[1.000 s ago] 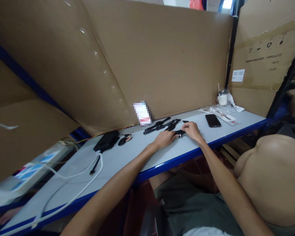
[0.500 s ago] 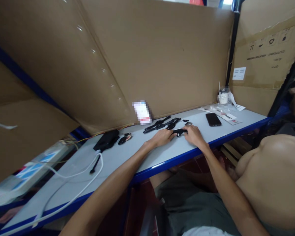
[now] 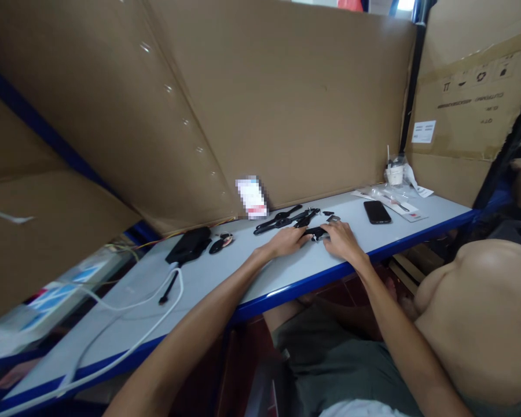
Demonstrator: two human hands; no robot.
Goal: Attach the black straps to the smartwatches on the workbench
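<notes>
- near the tabletop [image 3: 208, 269]'s left front edge, a white cable [image 3: 180, 285] loops.
- past the mid front edge, our left hand [image 3: 286, 241] and right hand [image 3: 341, 238] meet, each grip closed on one end of a small black watch piece [image 3: 316, 233] resting on the tabletop.
- just behind lie black watch straps [image 3: 282, 219].
- farther right, a dark phone [image 3: 377, 212].

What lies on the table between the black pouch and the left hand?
A small dark oval item beside the pouch, then bare table, in the head view.
</notes>
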